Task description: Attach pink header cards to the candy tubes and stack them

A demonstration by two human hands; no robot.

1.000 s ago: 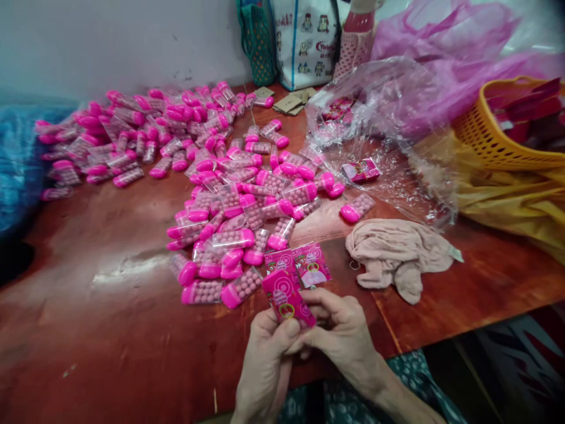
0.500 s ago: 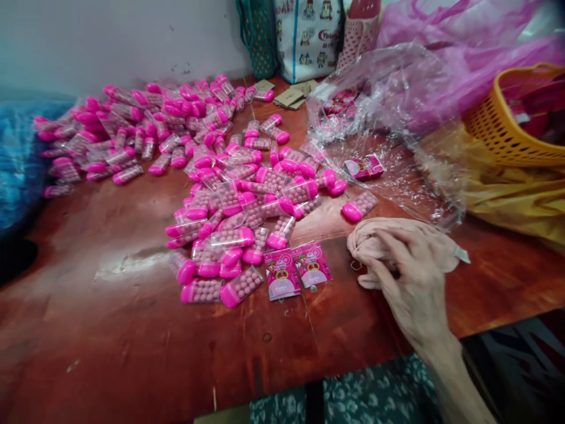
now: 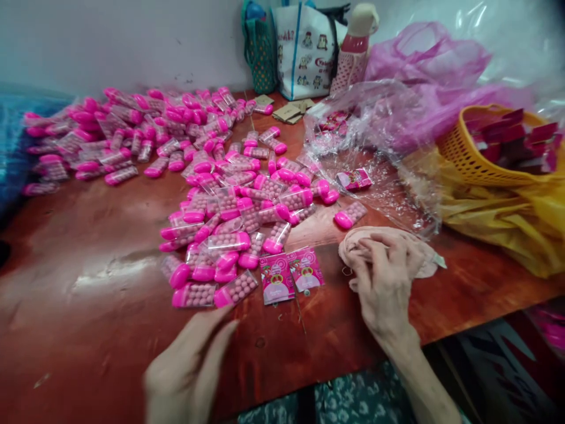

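Note:
My right hand (image 3: 386,285) rests on a folded beige cloth (image 3: 351,240), its fingers bent and pressed into the fabric. At the lower left is my left hand (image 3: 189,353), slightly blurred, with thumb and fingers apart. Its fingertips are at the near edge of a pink-capped clear candy box (image 3: 238,287) filled with round pink balls; whether they touch it I cannot tell. Two printed pink cards (image 3: 277,280) lie side by side between my hands. Beyond them spreads a pile of similar candy boxes (image 3: 229,203), and one single box (image 3: 351,215) lies just past the cloth.
A larger heap of candy boxes (image 3: 119,126) lies against the wall. Clear plastic wrap (image 3: 379,147) with pink packets, a yellow basket (image 3: 450,147) on a yellow bag (image 3: 489,221), and a purple bag (image 3: 424,53) occupy the right. A white printed bag (image 3: 304,53) stands behind.
My left hand has come into view from below, reaching up to the nearest candy boxes. My right hand stays on the cloth. The view has tilted up and turned slightly right.

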